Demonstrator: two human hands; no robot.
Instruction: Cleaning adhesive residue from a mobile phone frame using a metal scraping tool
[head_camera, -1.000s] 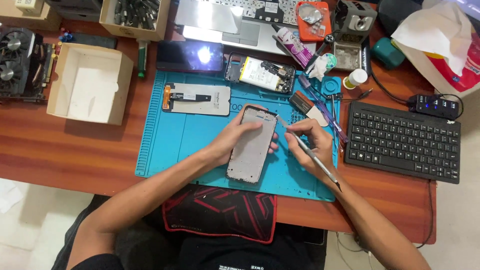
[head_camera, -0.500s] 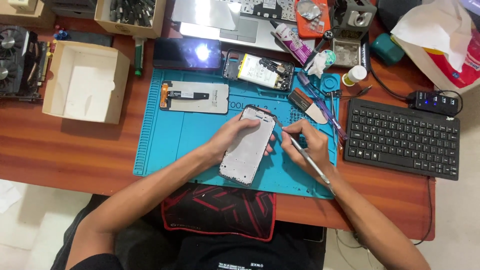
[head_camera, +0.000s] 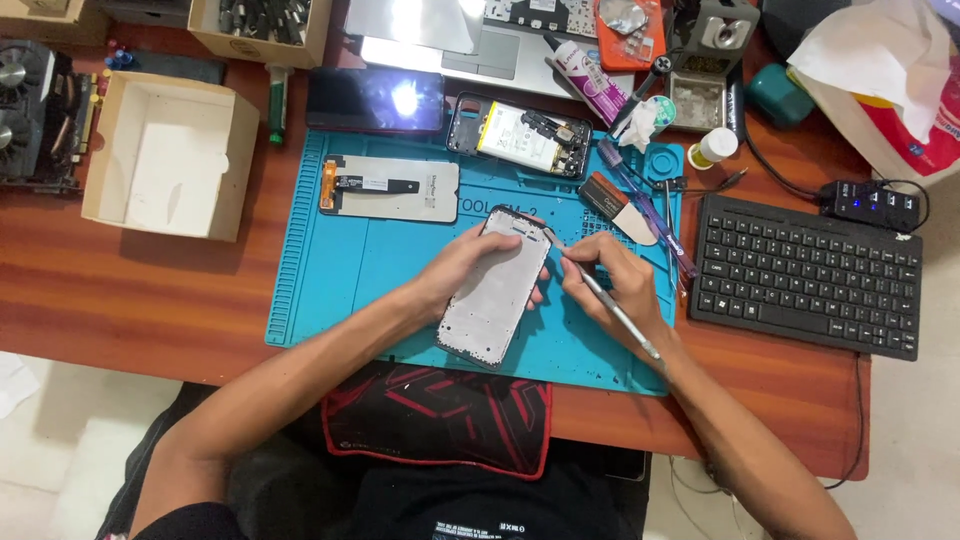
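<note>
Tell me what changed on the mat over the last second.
Little. The left hand keeps the phone frame pinned on the blue mat; the frame looks tilted slightly more. The right hand still grips the thin metal tool, its tip now at the frame's top right edge. The loose screen, opened phone and keyboard lie as before.

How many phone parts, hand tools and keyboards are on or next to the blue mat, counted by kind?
Phone parts: 4 – grey phone frame, screen panel, opened phone body, dark phone
Hand tools: 3 – metal tool, brush, green-handled screwdriver
Keyboards: 1 – black keyboard
Total: 8
</note>
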